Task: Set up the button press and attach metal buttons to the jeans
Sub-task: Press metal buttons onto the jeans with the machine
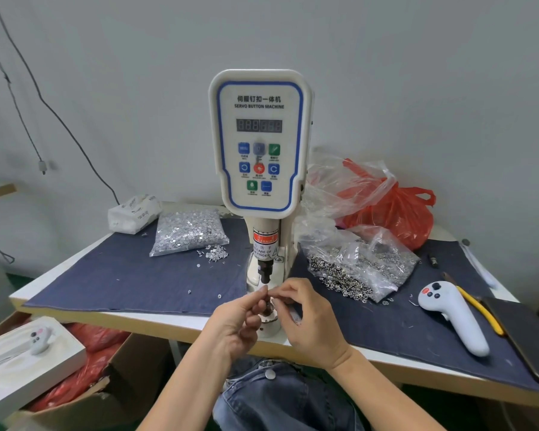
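The white servo button machine (pixel 259 144) stands at the middle of the table, its black punch (pixel 265 273) hanging above the lower die. Just below the punch my left hand (pixel 235 321) and my right hand (pixel 305 318) meet, fingers curled, pinching a small dark metal part (pixel 266 307) between them over the die. Blue jeans (pixel 280 396) with one silver button (pixel 270 373) lie in my lap under the table edge. A clear bag of silver tacks (pixel 189 230) lies left of the machine and a bag of metal buttons (pixel 361 269) right of it.
Dark denim cloth (pixel 131 281) covers the tabletop. A white handheld controller (pixel 451 315), yellow-handled pliers (pixel 479 309) and a dark phone (pixel 523 334) lie at the right. Red and clear plastic bags (pixel 386 203) sit behind. A tissue pack (pixel 134 211) lies at back left; cardboard boxes (pixel 84 387) stand lower left.
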`<move>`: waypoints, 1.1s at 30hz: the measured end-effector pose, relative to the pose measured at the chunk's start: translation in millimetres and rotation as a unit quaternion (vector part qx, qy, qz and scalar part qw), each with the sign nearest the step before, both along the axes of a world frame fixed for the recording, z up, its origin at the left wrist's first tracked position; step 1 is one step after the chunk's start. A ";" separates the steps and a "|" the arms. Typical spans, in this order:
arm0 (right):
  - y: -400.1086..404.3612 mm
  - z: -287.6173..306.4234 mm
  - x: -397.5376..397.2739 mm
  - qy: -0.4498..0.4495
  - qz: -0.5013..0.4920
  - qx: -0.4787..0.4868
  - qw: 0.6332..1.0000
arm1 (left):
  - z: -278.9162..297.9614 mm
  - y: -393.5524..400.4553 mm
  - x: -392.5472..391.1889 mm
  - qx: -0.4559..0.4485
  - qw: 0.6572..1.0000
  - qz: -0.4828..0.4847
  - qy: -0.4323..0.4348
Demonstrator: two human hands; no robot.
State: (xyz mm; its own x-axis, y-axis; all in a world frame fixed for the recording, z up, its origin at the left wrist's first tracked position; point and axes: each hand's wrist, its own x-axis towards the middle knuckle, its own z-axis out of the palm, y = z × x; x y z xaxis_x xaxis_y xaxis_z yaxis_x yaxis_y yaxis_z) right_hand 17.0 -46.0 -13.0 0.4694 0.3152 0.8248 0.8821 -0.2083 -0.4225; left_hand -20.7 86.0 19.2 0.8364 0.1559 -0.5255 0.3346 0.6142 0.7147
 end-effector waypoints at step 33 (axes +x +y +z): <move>-8.7 -37.4 39.9 0.164 -0.157 0.007 0.974 | 3.3 0.5 15.0 0.013 0.998 0.051 0.032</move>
